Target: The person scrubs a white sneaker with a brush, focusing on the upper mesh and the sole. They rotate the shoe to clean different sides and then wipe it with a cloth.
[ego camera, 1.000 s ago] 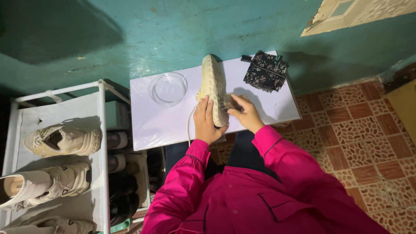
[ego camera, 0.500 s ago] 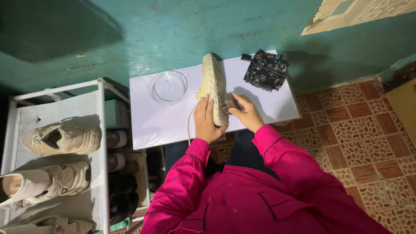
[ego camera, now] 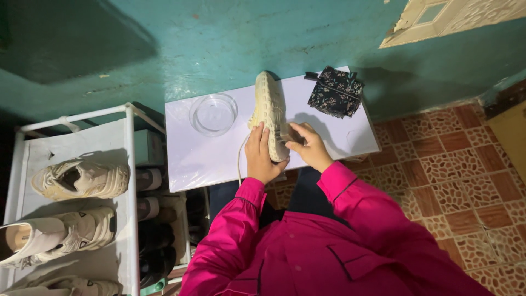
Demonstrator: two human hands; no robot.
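Left grip: my left hand (ego camera: 262,156) is clasping the heel end of the shoe (ego camera: 268,112), fingers lying along its side, steadying it on the bench (ego camera: 208,159).
Right grip: my right hand (ego camera: 308,147) is closing around a small block (ego camera: 287,133) and pressing it against the shoe's side near the heel; I cannot tell what the block is.
Shoe: it is cream-coloured, lying tipped with its ribbed sole facing up, toe pointing away from me toward the wall (ego camera: 219,49), heel toward my body, sitting near the middle of the bench.
Lace: a thin pale lace (ego camera: 240,159) is trailing from the shoe down beside my left wrist.
Sleeves: both my arms are showing in bright pink sleeves (ego camera: 350,219).
Bowl: a clear round bowl (ego camera: 213,114) is standing on the bench just left of the shoe, apart from it.
Pouch: a dark flowered pouch (ego camera: 335,92) is lying at the far right corner of the bench, near the shoe's toe but not touching.
Rack: a white rack (ego camera: 129,181) is standing to the left of the bench, holding pale sneakers (ego camera: 79,178) on its top shelf.
Floor: patterned reddish tiles (ego camera: 455,164) are spreading out to my right.
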